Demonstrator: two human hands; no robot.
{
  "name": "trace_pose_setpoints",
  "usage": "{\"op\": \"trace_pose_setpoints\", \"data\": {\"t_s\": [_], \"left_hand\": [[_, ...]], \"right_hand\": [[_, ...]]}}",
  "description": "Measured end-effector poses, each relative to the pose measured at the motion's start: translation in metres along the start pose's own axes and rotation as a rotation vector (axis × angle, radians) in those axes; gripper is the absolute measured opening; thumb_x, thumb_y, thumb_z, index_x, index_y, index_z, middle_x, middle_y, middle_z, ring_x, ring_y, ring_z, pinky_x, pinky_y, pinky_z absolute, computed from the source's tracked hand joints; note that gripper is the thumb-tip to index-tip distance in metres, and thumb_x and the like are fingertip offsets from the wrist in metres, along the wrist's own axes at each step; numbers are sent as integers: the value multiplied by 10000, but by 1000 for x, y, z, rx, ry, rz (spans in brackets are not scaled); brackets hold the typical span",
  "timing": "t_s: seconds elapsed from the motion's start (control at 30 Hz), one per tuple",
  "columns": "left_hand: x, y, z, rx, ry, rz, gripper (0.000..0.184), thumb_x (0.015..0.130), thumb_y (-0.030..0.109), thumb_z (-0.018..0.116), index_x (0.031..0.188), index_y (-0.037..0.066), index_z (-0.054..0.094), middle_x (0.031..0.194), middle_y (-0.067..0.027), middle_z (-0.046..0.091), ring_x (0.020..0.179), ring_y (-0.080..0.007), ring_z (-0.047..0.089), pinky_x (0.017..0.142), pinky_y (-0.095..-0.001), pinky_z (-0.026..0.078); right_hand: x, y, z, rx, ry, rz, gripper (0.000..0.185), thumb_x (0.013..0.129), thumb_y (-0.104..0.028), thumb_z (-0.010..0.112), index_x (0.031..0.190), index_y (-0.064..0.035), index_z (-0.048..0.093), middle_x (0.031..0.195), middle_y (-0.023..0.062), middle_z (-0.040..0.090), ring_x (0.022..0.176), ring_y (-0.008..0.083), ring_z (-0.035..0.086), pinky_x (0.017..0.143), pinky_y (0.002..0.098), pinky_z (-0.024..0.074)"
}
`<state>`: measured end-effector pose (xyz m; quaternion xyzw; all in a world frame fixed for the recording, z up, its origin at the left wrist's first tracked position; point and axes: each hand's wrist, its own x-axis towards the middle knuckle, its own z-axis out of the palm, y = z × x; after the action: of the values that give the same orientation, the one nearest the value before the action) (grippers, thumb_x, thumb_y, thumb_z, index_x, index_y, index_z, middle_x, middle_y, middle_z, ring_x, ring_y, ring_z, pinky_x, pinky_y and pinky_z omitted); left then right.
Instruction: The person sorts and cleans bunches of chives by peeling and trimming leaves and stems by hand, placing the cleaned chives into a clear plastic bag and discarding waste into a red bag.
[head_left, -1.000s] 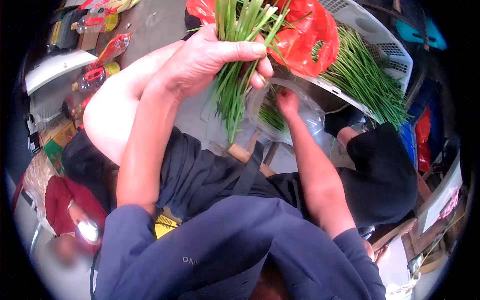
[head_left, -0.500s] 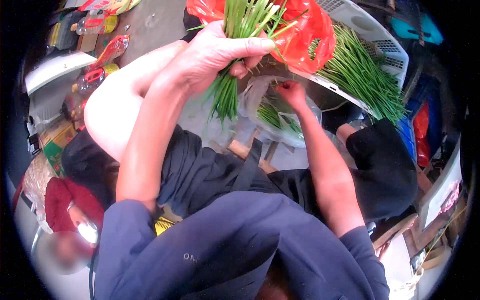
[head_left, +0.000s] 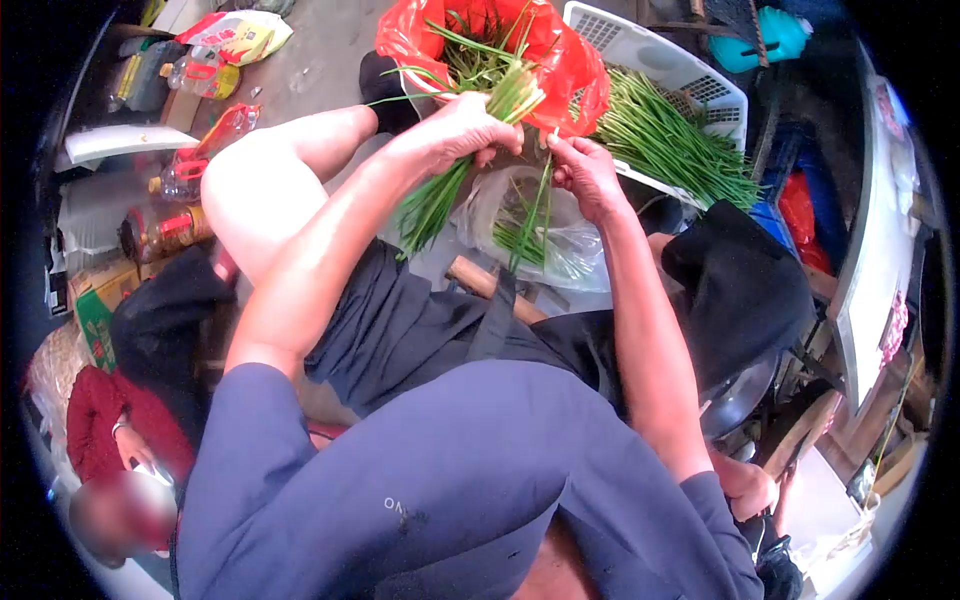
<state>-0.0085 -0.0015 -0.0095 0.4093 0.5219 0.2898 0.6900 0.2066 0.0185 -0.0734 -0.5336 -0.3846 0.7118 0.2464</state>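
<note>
A bunch of long green stalks [head_left: 430, 212] is gripped in my left hand [head_left: 462, 132], pale ends up and leaves hanging down. To its right, my right hand [head_left: 588, 172] pinches a thin green stalk [head_left: 545, 205] that hangs from its fingertips. Below the hands lies a clear plastic bag [head_left: 575, 245] with more green stalks in it. Just beyond my left hand is a red plastic bag [head_left: 580, 75] holding loose greens. A white basket [head_left: 640, 45] at the upper right is heaped with long green stalks [head_left: 675, 145].
Bottles [head_left: 205, 75] and packets [head_left: 240, 35] line the left side. A person in a red sleeve [head_left: 95, 415] is at the lower left. A wooden piece [head_left: 485, 280] lies near my lap. A teal container [head_left: 765, 40] is at the upper right.
My right hand has risen out of the clear bag and moved up beside the bunch, now with a stalk in it. The view has shifted, showing more of the red bag.
</note>
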Motion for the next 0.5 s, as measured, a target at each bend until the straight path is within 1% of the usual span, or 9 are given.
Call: {"op": "trace_pose_setpoints", "data": {"t_s": [0.07, 0.1, 0.2, 0.3, 0.4, 0.47, 0.5], "left_hand": [[-3, -4, 9, -4, -56, -29, 147, 741, 120, 685, 852, 43, 629, 753, -45, 649, 462, -64, 463, 410, -206, 336], [-3, -5, 13, -4, -52, -56, 142, 740, 132, 694, 835, 47, 632, 751, -49, 649, 455, -61, 448, 410, -202, 325], [-7, -5, 19, -21, -89, -70, 136, 744, 144, 701, 818, 52, 633, 737, -44, 639, 457, -57, 441, 409, -196, 310], [-6, -3, 21, -25, -110, -94, 143, 755, 156, 710, 819, 55, 632, 707, -28, 616, 459, -53, 434, 410, -192, 300], [-3, -7, 19, -3, -132, -81, 138, 765, 154, 716, 826, 57, 638, 685, -12, 594, 464, -53, 435, 408, -193, 298], [-6, -2, 22, -130, -104, -86, 124, 772, 145, 717, 809, 58, 638, 685, -13, 594, 466, -57, 435, 408, -197, 303], [-5, -2, 21, -127, -105, -87, 124, 772, 145, 717, 809, 58, 638, 685, -13, 594, 466, -57, 435, 408, -197, 303]], "right_hand": [[-9, -11, 3, 70, -2, -21, 236, 845, -296, 678, 771, -88, 596, 652, -35, 561, 494, 47, 497, 458, 192, 386], [-12, -14, 5, 71, 1, -26, 236, 845, -296, 678, 771, -88, 596, 652, -35, 561, 494, 47, 497, 458, 192, 386], [-19, -19, 15, 192, -20, -66, 225, 839, -280, 689, 827, -64, 627, 681, -15, 595, 506, 53, 510, 470, 189, 406], [-22, -19, 22, 214, 2, -103, 232, 839, -276, 693, 851, -51, 636, 704, -1, 616, 513, 58, 519, 478, 193, 416], [-25, -25, 28, 239, 13, -129, 239, 849, -275, 685, 840, -42, 637, 713, 9, 625, 523, 59, 525, 489, 196, 424], [-27, -27, 30, 264, 21, -135, 240, 851, -273, 684, 840, -38, 638, 714, 10, 626, 526, 60, 527, 493, 197, 427], [-26, -27, 30, 253, 29, -147, 240, 852, -270, 684, 844, -34, 641, 716, 11, 627, 527, 60, 528, 495, 202, 431]]}}
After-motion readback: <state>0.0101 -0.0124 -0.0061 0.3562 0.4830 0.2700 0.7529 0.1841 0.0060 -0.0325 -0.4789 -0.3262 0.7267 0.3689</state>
